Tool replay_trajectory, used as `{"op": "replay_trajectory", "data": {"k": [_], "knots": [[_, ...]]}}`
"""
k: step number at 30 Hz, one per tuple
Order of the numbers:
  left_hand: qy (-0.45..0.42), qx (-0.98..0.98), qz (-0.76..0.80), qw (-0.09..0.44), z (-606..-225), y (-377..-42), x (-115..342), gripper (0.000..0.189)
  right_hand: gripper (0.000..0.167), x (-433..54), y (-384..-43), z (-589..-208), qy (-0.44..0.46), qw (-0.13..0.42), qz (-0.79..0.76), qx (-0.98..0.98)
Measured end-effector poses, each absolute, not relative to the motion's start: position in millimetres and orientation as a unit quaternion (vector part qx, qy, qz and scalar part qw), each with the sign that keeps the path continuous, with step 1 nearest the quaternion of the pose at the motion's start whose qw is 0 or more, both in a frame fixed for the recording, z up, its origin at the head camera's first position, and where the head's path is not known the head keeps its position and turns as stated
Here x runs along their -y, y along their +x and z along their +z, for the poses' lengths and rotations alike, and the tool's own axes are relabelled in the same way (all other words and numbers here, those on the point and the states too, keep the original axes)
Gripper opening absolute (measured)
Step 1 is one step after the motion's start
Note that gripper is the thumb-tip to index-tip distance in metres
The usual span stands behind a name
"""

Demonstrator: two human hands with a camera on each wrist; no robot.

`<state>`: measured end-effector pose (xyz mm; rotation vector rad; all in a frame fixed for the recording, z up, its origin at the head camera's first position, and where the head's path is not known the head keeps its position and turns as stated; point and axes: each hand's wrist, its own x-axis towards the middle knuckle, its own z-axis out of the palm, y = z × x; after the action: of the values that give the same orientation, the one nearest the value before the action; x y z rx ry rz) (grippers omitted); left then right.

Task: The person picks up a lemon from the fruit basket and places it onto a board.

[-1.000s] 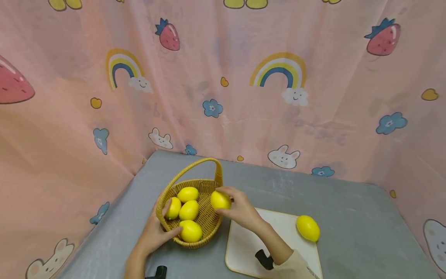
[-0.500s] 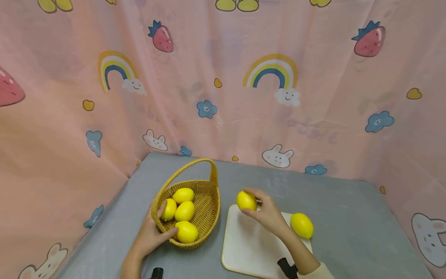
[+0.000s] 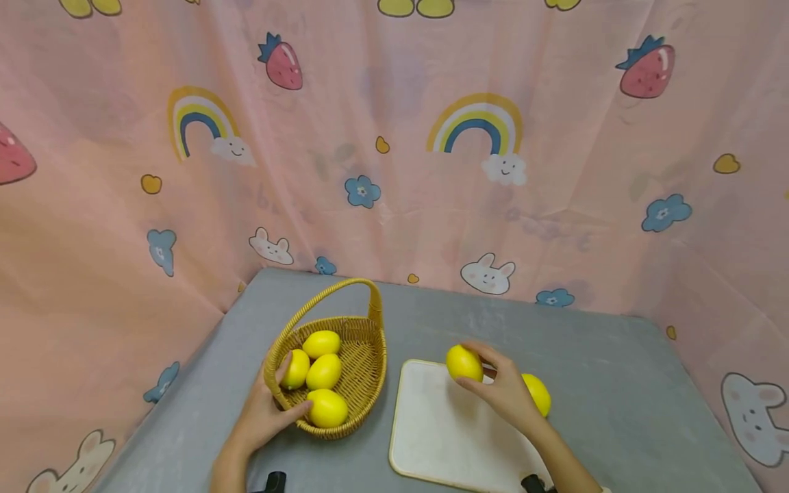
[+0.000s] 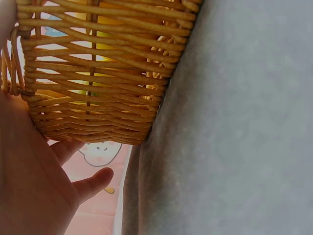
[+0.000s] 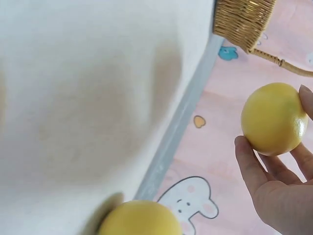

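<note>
A yellow wicker basket [image 3: 360, 370] with a tall arched handle holds several lemons [image 3: 324, 372]. My left hand [image 3: 259, 418] grips the basket's left side, thumb and a fingertip reaching over the rim beside the lemons. In the left wrist view that hand [image 4: 36, 181] lies against the woven wall [image 4: 98, 73]. Above the far part of a white board [image 3: 431, 431], my right hand [image 3: 505, 390] pinches a lemon [image 3: 464, 363] between thumb and fingers. Another lemon [image 3: 538, 395] lies at the board's right side, partly hidden behind the right hand.
The grey tabletop [image 3: 622, 411] spreads around the basket and board. A pink curtain [image 3: 419, 219] with cartoon prints hangs along the back and sides. Black wrist mounts [image 3: 275, 482] show at the bottom edge of the head view.
My right hand has carried its lemon out of the basket and rightward over the board. The left hand has kept hold of the basket; the head view has shifted slightly.
</note>
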<state>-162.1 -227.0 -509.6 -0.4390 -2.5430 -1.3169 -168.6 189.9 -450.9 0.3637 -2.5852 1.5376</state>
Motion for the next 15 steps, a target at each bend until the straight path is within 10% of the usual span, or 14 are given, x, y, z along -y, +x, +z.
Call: {"op": "replay_trajectory", "data": {"k": [15], "knots": [[-0.142,0.875,-0.448,0.112,-508,-162,227,0.097,0.055,-203,-157,-472,0.05,-0.012,0.507,0.861]]}}
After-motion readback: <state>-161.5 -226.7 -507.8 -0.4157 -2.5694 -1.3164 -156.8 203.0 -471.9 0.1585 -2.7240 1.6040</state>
